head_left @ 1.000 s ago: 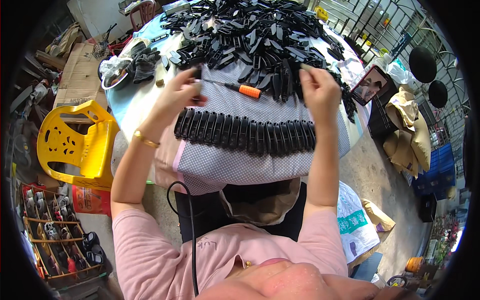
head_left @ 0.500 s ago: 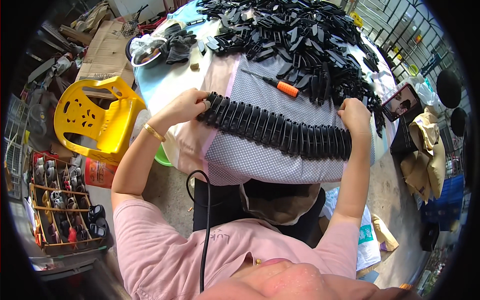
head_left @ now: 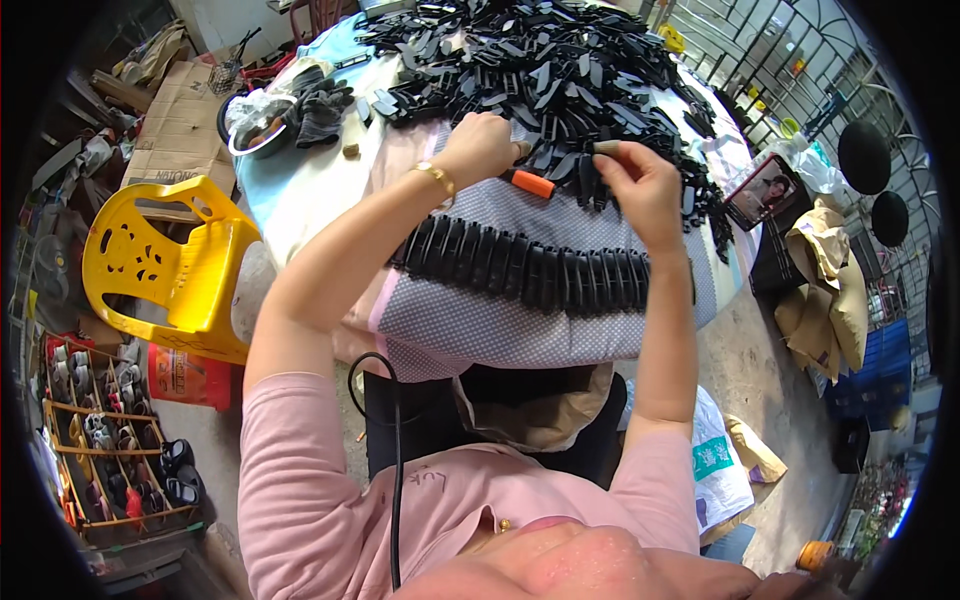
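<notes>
Two hands up at the far side of the work table [head_left: 300, 200], both at the edge of a big pile of black plastic parts [head_left: 540, 70]. Left hand [head_left: 480, 148] is closed into a loose fist, knuckles on the pile; what it grips, if anything, cannot be told. Right hand [head_left: 640, 185] pinches a small black part between thumb and fingertips, held just above the pile edge. Orange-handled tool [head_left: 528, 183] lies on the dotted cloth [head_left: 500, 320] between the hands, touching neither. Row of black parts [head_left: 540, 272] stands lined up edge to edge on the cloth, nearer the person, under the forearms.

Risks, as a guess: either forearm dropping could knock the upright row over, since the pieces lean on one another. The small pinch grip could slip and lose the part into the pile. The tool sits near the left wrist and may get nudged.

Yellow chair [head_left: 165, 265] at left, phone [head_left: 765, 190] at right, gloves [head_left: 320, 105] far left on the table.
</notes>
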